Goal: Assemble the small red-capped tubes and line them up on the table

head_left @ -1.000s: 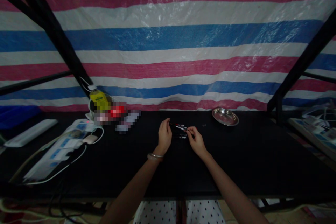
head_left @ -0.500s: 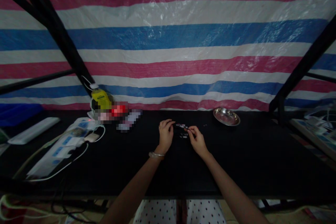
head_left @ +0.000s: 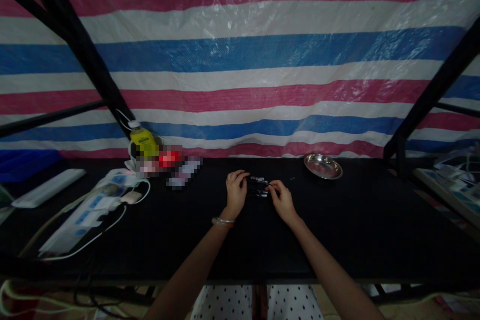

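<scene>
My left hand is over the black table, its fingers closed at the left end of a slim dark piece with a shiny silver section. At the other end, the thumb and fingertips of my right hand pinch together on its thin dark tip. The piece lies crosswise between both hands; it is too small and dim to name its kind. Just below it is a second similar dark piece with a shiny end, which seems to rest on the table. A bracelet circles my left wrist.
A round metal dish stands at the back right, with a tiny bit left of it. On the left are a power strip with cables, a yellow bottle and a white bar. Striped sheeting hangs behind.
Both hands keep nearly the same place. The slim piece between them has shifted or turned slightly, and its silver section catches the light differently.
</scene>
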{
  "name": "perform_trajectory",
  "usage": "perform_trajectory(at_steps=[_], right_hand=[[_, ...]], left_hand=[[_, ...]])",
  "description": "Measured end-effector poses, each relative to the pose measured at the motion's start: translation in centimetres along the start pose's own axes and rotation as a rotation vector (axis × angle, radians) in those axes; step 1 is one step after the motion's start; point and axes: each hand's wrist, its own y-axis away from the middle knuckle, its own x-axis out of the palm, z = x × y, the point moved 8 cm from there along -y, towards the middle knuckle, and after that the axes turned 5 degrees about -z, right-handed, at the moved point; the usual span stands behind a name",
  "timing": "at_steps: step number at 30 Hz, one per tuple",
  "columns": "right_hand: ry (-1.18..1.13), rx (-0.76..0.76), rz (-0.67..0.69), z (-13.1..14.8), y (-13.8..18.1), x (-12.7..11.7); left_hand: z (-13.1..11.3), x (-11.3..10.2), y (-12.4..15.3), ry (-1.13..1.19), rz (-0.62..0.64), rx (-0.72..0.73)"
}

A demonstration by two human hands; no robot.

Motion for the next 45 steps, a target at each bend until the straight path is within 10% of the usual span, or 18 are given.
perform_trajectory(at_steps=[30,45], right_hand=[[0.027,-0.2,-0.249,3.3,0.9,-2.1],[0.041,-0.102,-0.279,1.1,0.0,-2.5]], left_hand=[[-4.5,2.3,1.5,-0.011,0.379,0.24],[-1.1,1.9,0.5,0.1,0.268,-0.049]])
